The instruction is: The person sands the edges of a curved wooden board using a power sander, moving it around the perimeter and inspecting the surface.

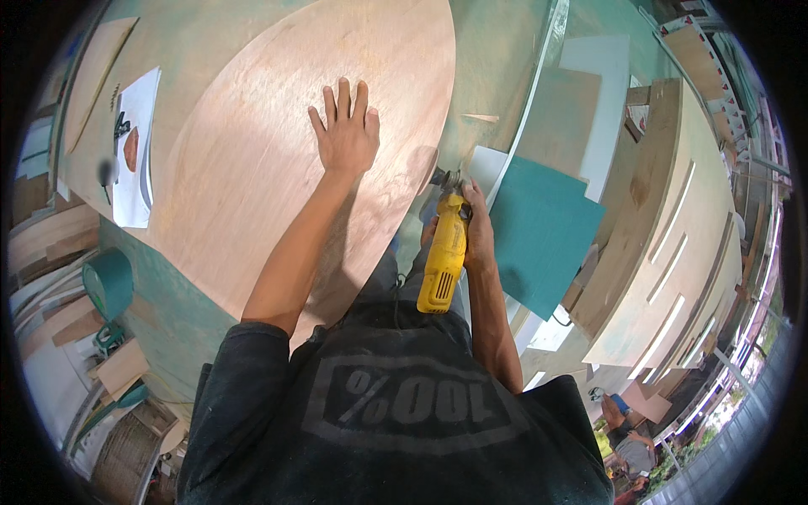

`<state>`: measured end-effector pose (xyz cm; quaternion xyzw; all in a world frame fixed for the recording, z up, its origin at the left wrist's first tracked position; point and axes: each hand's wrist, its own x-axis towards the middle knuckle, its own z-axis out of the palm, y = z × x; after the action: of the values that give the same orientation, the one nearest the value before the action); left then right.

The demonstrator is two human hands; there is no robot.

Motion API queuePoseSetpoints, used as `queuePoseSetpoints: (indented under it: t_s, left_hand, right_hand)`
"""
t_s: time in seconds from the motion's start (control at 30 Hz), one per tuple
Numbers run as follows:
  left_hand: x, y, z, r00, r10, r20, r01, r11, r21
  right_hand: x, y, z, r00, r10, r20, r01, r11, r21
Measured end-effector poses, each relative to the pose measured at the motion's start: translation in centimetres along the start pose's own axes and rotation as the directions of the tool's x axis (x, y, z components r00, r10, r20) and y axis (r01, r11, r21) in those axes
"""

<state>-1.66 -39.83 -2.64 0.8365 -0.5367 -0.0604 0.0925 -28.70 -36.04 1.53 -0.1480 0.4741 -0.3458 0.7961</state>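
Observation:
A large curved plywood panel [244, 160] with a pale wood face lies on a green-stained worktable [194, 42]. Flat on that panel rests my left hand [347, 143], its fingers spread and holding nothing. My right hand [480, 223] is wrapped round the body of a yellow angle grinder [444, 261]. The grinder's metal head points away from me, up against the panel's right edge; its disc is mostly hidden there. Whether the disc is spinning I cannot tell.
White paper [139, 168] with small dark items lies on the left. To the right are a teal board [539, 236], a white sheet [599, 76] and a large wooden piece with slots [673, 252]. A wood sliver [480, 117] lies beyond the grinder. Another person [633, 446] is at lower right.

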Motion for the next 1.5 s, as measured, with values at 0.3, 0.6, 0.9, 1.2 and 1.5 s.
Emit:
queuePoseSetpoints:
  t_s: [0.3,0.6,0.9,1.2,1.5]
  left_hand:
    - [-0.1,0.0,-0.6,1.000,-0.007,0.022,0.006,0.999,0.050]
    - [-0.3,-0.1,-0.9,0.999,-0.013,0.037,0.011,0.998,0.061]
    - [-0.5,-0.3,-0.8,0.999,-0.003,0.032,0.001,0.997,0.074]
    - [-0.4,-0.3,-1.1,0.998,0.003,0.062,-0.009,0.996,0.083]
    - [-0.6,-0.5,-1.1,0.996,-0.017,0.082,0.010,0.997,0.076]
  right_hand:
    - [2.7,-3.4,0.5,1.000,0.027,0.009,-0.026,0.996,-0.089]
    - [5.2,-6.4,0.7,0.987,0.149,-0.051,-0.155,0.979,-0.131]
    - [7.5,-8.6,1.0,0.985,0.162,-0.054,-0.168,0.976,-0.138]
    - [11.8,-11.8,1.5,0.984,0.177,-0.026,-0.178,0.962,-0.209]
    - [14.8,-14.2,1.9,0.978,0.184,0.096,-0.159,0.960,-0.229]
